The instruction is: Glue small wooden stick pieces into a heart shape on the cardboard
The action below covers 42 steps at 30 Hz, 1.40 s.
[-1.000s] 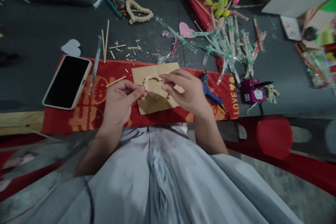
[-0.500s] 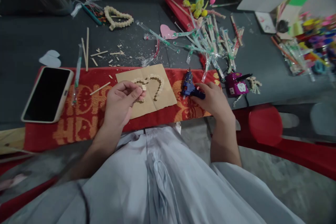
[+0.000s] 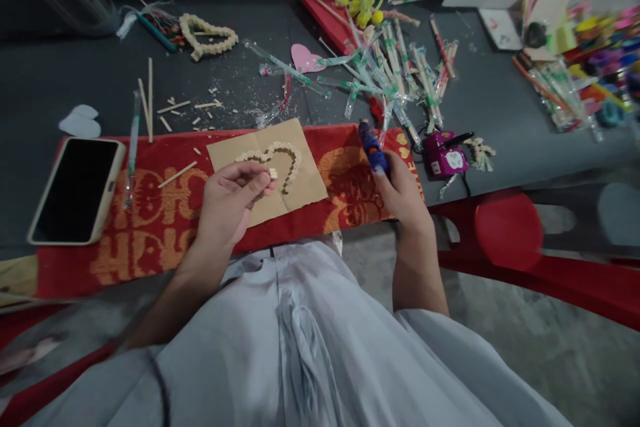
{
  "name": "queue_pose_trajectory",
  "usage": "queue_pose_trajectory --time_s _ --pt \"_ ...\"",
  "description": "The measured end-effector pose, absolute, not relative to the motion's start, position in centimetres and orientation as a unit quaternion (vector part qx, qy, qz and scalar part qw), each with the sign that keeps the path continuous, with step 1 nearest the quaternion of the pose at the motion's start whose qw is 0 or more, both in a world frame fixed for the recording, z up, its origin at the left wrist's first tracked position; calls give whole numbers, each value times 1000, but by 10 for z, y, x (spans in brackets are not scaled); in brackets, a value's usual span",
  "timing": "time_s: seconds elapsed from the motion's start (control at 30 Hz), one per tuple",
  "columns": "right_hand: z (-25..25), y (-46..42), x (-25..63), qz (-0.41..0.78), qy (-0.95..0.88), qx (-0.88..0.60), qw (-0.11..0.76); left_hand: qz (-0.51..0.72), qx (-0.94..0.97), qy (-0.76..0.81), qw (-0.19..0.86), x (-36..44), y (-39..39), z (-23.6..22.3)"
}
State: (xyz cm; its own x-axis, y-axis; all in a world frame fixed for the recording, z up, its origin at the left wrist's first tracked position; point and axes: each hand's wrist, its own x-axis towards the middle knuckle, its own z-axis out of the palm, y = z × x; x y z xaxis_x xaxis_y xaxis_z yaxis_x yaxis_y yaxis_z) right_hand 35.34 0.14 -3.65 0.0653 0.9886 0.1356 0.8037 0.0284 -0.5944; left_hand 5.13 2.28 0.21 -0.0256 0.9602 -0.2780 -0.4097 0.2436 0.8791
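My left hand (image 3: 231, 197) pinches a small pale wooden piece (image 3: 273, 174) between thumb and fingers, above a sheet of brown paper (image 3: 310, 177). On that paper lies a heart outline (image 3: 291, 155) built of short pale wooden bits; my left hand hides its lower left part. In my right hand (image 3: 403, 192) a dark blue glue gun (image 3: 371, 143) is gripped by the handle, its nozzle pointing up and away from me. Paper and hands are over a red towel (image 3: 253, 233) with orange lettering.
A phone (image 3: 77, 190) lies on the towel's left end. Beyond are loose wooden sticks (image 3: 150, 100), a finished-looking wooden heart frame (image 3: 210, 40) and wrapped chopsticks (image 3: 395, 63). A purple box with a cord (image 3: 445, 155) stands right, near a red chair (image 3: 507, 230).
My right hand has closed round the glue gun's handle and turned it upright off the towel. My left hand keeps its pinch on the wooden piece. The view has shifted slightly.
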Motion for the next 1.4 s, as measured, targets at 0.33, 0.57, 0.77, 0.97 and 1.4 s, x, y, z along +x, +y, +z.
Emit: queue_pose_trajectory --time_s 0.33,0.57,0.77,0.97,1.4 --pt "-25 -7 338 340 -456 -647 508 536 261 463 655 55 24 3" --pt "-15 -26 298 483 -505 -531 479 539 260 465 652 57 25 6" --pt "-11 -34 278 536 -546 -450 460 553 263 476 631 58 25 6" --pt "-8 -36 272 585 -508 -457 437 550 293 490 609 56 23 5" --pt "-5 -34 275 567 -551 -446 420 549 337 485 591 52 21 6"
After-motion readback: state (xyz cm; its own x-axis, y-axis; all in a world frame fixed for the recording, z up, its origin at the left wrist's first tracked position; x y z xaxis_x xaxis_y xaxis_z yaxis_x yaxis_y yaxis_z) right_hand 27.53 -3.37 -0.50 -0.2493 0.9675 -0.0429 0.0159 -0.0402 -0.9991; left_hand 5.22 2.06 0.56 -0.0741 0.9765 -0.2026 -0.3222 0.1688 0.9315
